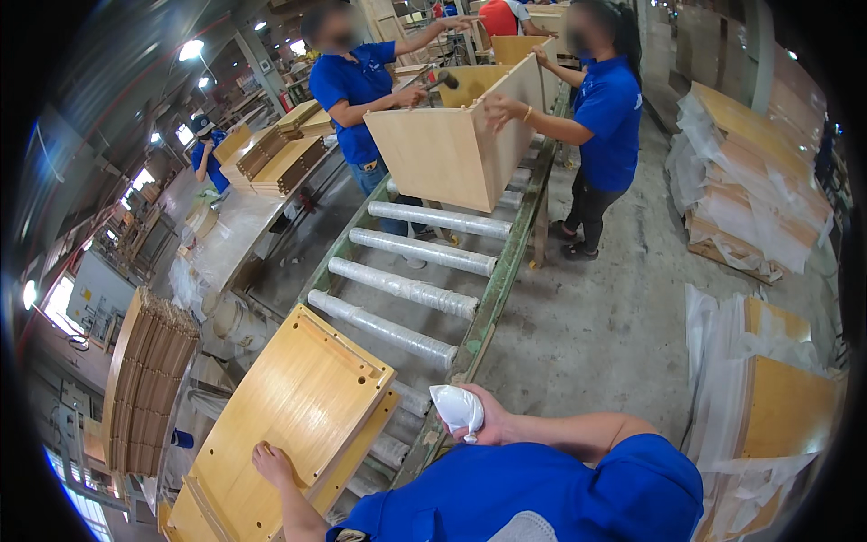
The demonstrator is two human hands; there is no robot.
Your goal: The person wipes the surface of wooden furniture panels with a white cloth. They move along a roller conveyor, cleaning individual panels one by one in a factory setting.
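Observation:
My left hand (274, 464) rests on a light wooden panel (284, 397), fingers lying on its face and holding nothing. The panel has drilled holes and a strip along its far end; a second panel (361, 444) shows beneath it. In my right hand (492, 417) is a white plastic pouch (458, 409) narrowing to a point, held beside the panels' right edge. What the pouch contains is hidden.
A green-framed roller conveyor (483, 348) with wrapped rollers runs ahead. Two people in blue shirts handle a wooden box (433, 158) on it, one with a mallet (448, 79). Stacked boards (149, 384) stand left; wrapped panels (781, 406) stand right.

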